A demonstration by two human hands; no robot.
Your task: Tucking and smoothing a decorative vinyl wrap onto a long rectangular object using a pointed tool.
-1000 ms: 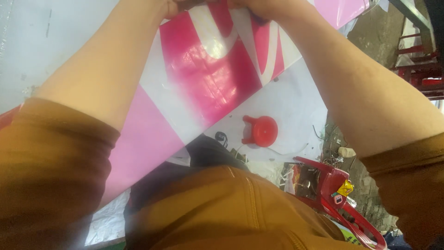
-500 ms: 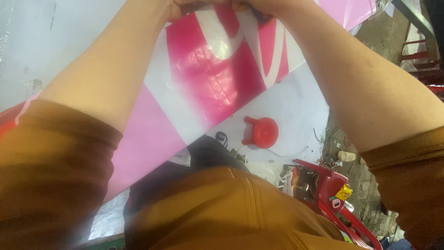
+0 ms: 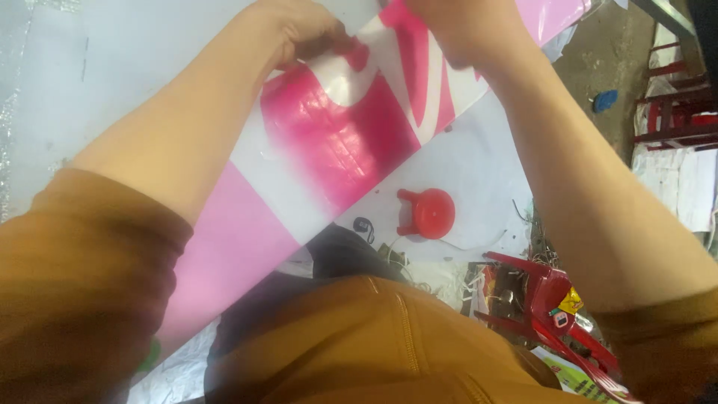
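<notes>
A long glossy sheet (image 3: 336,142) printed in pink, magenta and white lies slantwise on a white work surface (image 3: 127,67). My left hand (image 3: 307,34) rests near the sheet's upper part with its fingers bent, pinching at the sheet's surface. My right hand (image 3: 460,26) presses on the sheet beside it at the top edge of the view; its fingertips are cut off. Both forearms come down from brown sleeves.
A small red plastic stool (image 3: 428,213) stands on the white sheet on the floor below. A red chair (image 3: 557,310) lies at the lower right, with red racks (image 3: 677,112) at the far right. My brown-clothed lap (image 3: 374,344) fills the bottom.
The view has tilted upward, so both hands have dropped further into the frame. The sheet and the stool stay where they were.
</notes>
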